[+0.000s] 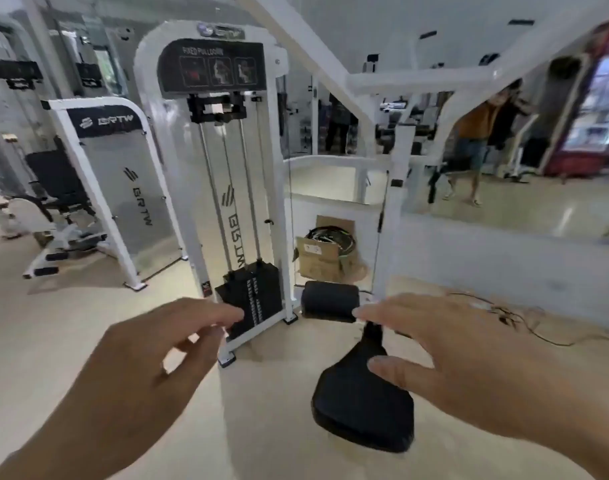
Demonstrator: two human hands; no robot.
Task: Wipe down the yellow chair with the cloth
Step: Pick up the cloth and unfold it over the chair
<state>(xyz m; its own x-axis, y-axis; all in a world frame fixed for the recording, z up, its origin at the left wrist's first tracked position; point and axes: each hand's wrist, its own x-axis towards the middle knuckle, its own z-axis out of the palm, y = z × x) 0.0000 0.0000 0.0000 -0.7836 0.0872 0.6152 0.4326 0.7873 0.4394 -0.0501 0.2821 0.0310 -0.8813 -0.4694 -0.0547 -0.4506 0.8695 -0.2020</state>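
Observation:
No yellow chair and no cloth show in the head view. My left hand (150,362) is held out low at the left, fingers loosely curled and apart, holding nothing. My right hand (462,362) is spread flat at the right, fingers apart, hovering above the black padded seat (358,407) of a white pulldown machine (213,161). Neither hand touches anything.
A black roller pad (330,299) sits just beyond the seat. The machine's weight stack (251,299) stands between my hands. A cardboard box of cables (325,258) lies behind it. Another white machine (112,188) is at the left. A mirror wall (503,150) reflects people. A cord (524,327) trails on the floor.

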